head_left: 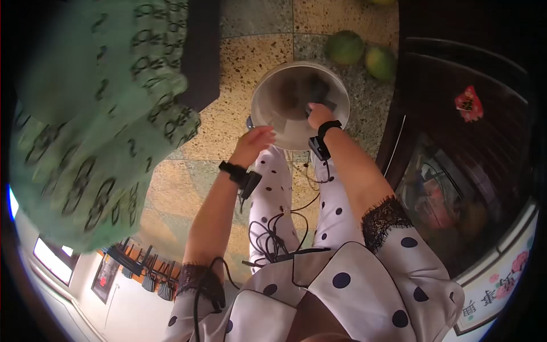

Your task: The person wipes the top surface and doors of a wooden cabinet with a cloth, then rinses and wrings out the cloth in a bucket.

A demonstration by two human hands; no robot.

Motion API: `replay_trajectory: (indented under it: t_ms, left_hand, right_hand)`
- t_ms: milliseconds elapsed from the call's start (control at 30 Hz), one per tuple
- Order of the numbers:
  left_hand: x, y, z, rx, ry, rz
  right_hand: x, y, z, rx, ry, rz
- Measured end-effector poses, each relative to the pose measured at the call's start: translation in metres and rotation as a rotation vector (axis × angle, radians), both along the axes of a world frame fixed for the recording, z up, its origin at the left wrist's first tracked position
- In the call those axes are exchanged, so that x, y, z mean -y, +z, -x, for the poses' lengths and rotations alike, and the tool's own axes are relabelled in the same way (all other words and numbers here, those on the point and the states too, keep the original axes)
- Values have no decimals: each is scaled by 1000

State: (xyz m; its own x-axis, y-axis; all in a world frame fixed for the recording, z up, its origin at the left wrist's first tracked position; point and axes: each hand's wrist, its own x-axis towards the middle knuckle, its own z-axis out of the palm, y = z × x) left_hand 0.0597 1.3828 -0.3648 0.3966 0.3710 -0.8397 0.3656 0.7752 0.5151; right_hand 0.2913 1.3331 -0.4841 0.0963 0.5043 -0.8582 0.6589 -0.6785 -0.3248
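Note:
A whitish, round bucket (262, 91) stands on the floor in front of my legs. Dark, blurred contents (315, 85) show inside it; their kind is hard to make out. My right hand (320, 116) reaches over the bucket's near right rim with its fingers closed. A small dark thing shows at those fingertips, too unclear to name. Just outside the near left rim is my left hand (254, 143), fingers stretched and apart, holding nothing that I can see. Each wrist wears a black strap with a small device.
Green round fruits (345, 47) that look like melons lie on the tiled floor beyond the bucket. Green patterned cloth (85, 125) hangs at left. A dark wooden cabinet (456, 62) stands at right. Loose black cables (276, 233) lie across my lap.

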Motion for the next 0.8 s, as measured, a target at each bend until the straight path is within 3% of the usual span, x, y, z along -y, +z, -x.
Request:
replay_trajectory:
  t_ms: [67,167,233,300,367,433,500,567,600,633,667,700,767,800]
  left_hand:
    - [-8,-48,-23,-11,109,87]
    - [-13,-92,-43,-58,251,209]
    - [-12,-114,-46,-84,348,286]
    - [-12,-124,-46,-94,366,313]
    - [-7,-135,-41,-77,399,344]
    - [-3,-145,-38,-98,400,382]
    - [-1,-150,-35,-74,387,435]
    - [1,-158,-29,-57,377,446]
    - [1,-159,-26,-52,368,447]
    - [2,-158,-25,-47,361,446]
    - [0,-157,-24,-49,359,450]
    - [-2,-157,-25,-58,360,446]
    - [-5,-160,-30,-60,367,437]
    - [-5,-163,-30,-70,376,431]
  right_hand:
    - [4,-45,-3,-85,57,91]
    - [15,-119,-5,26,204,-33]
    - [-22,-115,-18,142,-197,343]
    - [-22,-157,-12,102,-287,350]
    - [4,-218,19,373,-101,75]
    - [14,-233,43,457,-69,-4]
    - [19,-234,39,48,348,-69]
    - [28,-261,21,64,405,18]
    - [53,-294,7,78,125,43]
    - [50,-287,1,92,-152,68]
    - [39,-283,9,176,-67,302]
    - [32,-266,25,180,-70,305]
    - [26,-241,45,262,189,-180]
    - [37,-248,44,250,164,-291]
